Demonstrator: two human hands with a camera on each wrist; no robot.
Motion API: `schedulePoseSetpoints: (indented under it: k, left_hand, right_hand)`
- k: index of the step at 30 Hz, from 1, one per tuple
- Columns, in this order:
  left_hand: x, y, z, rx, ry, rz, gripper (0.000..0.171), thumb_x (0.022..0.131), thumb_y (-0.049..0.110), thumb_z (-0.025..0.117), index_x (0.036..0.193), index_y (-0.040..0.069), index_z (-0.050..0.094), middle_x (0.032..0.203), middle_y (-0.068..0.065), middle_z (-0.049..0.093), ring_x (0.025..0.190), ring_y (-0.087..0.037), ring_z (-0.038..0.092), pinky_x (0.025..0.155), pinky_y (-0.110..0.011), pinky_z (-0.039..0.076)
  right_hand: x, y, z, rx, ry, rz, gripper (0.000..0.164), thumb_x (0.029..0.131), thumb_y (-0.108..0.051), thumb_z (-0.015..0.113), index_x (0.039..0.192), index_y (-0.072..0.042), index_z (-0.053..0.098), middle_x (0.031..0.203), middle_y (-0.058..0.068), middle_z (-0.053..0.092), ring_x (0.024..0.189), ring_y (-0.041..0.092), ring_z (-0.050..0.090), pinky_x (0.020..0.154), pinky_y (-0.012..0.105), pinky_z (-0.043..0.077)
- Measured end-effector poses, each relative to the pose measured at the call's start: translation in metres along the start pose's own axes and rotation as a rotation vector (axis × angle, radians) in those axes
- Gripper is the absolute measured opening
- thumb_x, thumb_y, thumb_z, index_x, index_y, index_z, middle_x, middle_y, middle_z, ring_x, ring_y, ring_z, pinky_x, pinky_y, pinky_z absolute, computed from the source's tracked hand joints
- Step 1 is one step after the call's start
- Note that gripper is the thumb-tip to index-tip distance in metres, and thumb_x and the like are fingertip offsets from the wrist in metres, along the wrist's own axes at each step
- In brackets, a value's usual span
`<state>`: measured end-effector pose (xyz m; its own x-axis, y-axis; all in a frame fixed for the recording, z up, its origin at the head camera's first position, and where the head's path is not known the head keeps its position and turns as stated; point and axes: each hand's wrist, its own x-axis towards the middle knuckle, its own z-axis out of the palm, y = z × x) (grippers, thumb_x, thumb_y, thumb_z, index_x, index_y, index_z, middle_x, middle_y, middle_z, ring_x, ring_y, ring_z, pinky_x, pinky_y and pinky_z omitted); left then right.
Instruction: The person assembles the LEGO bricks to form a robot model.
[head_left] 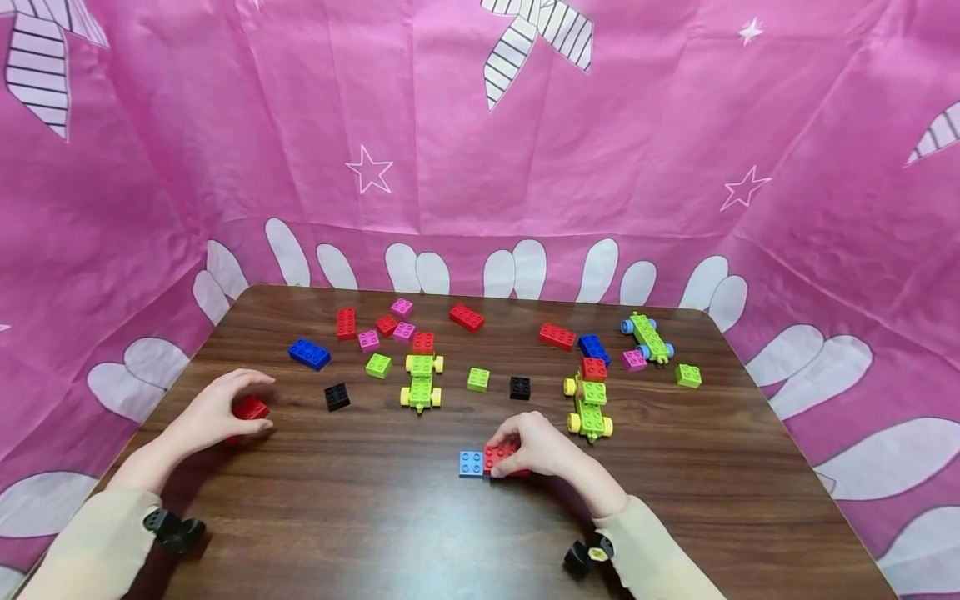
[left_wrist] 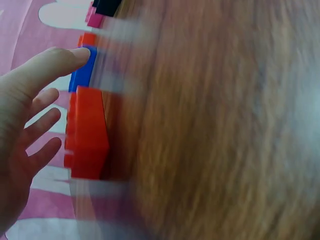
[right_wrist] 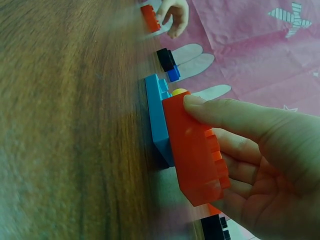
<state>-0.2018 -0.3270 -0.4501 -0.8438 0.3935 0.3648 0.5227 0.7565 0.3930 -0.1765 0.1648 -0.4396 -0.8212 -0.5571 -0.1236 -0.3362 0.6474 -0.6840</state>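
Note:
At the left side of the table, my left hand (head_left: pixel 217 407) curves around a red brick (head_left: pixel 251 407), thumb and fingers spread apart on either side of it. In the left wrist view this red brick (left_wrist: pixel 90 134) sits on the table just past the thumb. Nearer the middle, my right hand (head_left: pixel 536 446) pinches another red brick (head_left: pixel 497 457) between thumb and fingers. This red brick (right_wrist: pixel 190 145) lies over part of a light blue brick (right_wrist: pixel 158 117) in the right wrist view. The light blue brick's (head_left: pixel 471 463) studded left end shows beside it.
Two green car bases with yellow wheels (head_left: pixel 422 383) (head_left: pixel 591 412) stand beyond my hands, each with a red brick at its far end. A green base with blue wheels (head_left: pixel 648 337) is at the back right. Red, blue, pink, green and black bricks (head_left: pixel 337 397) lie scattered around.

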Motion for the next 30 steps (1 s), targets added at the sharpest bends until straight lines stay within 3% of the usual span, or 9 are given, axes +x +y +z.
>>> schedulePoseSetpoints:
  k: [5,13,17,30]
  left_hand:
    - [-0.008,-0.009,-0.002,-0.006,0.003,-0.029,0.063,0.056,0.017,0.092,0.110,-0.001,0.063,0.101,-0.014,0.065,0.091,-0.010,0.055,0.079,-0.005,0.033]
    - [-0.016,-0.008,-0.004,-0.010,-0.059,-0.148,0.061,0.059,0.017,0.091,0.107,-0.005,0.062,0.092,-0.013,0.064,0.078,-0.001,0.054,0.065,-0.021,0.047]
    - [-0.017,-0.007,-0.005,-0.019,-0.083,-0.199,0.055,0.063,0.017,0.089,0.106,-0.004,0.062,0.089,-0.011,0.066,0.076,0.006,0.051,0.064,-0.023,0.048]
    - [-0.015,-0.008,-0.002,-0.032,-0.073,-0.187,0.045,0.069,0.010,0.084,0.106,-0.004,0.062,0.088,-0.011,0.067,0.077,0.008,0.052,0.064,-0.022,0.047]
  right_hand:
    - [0.001,0.001,0.001,0.002,-0.001,0.001,0.027,0.072,-0.026,0.085,0.094,-0.013,0.076,0.087,-0.006,0.071,0.076,0.010,0.053,0.067,0.024,0.044]
    - [0.001,0.002,0.001,0.010,-0.003,0.011,0.027,0.071,-0.025,0.086,0.094,-0.014,0.076,0.087,-0.006,0.071,0.077,0.010,0.053,0.067,0.025,0.045]
    - [0.001,0.001,0.001,0.009,0.000,0.011,0.027,0.071,-0.025,0.086,0.094,-0.014,0.076,0.087,-0.006,0.071,0.076,0.010,0.053,0.067,0.024,0.044]
    - [0.001,0.001,0.000,0.016,-0.005,0.025,0.026,0.071,-0.025,0.086,0.093,-0.014,0.076,0.087,-0.006,0.070,0.076,0.011,0.053,0.067,0.025,0.044]
